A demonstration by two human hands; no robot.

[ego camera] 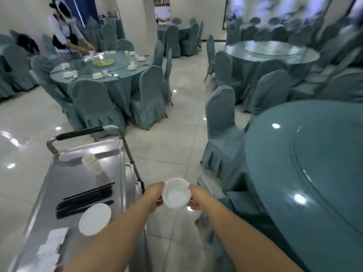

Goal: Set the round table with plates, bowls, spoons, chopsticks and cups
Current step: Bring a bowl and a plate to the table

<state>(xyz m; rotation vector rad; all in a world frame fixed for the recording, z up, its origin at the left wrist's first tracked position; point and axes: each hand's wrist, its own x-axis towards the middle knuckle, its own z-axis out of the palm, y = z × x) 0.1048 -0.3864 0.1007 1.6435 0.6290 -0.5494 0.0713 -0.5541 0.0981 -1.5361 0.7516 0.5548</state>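
Bowl (176,193) pinched at rim by my left grip (154,195) and right grip (196,196); round desk (314,173) lies right, right arm nearer.

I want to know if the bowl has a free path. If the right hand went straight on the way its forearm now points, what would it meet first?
Nothing solid soon, it seems. The right hand, holding the white bowl with the left hand, points ahead over bare floor. The covered chair lies right of that line, though depth is unclear.
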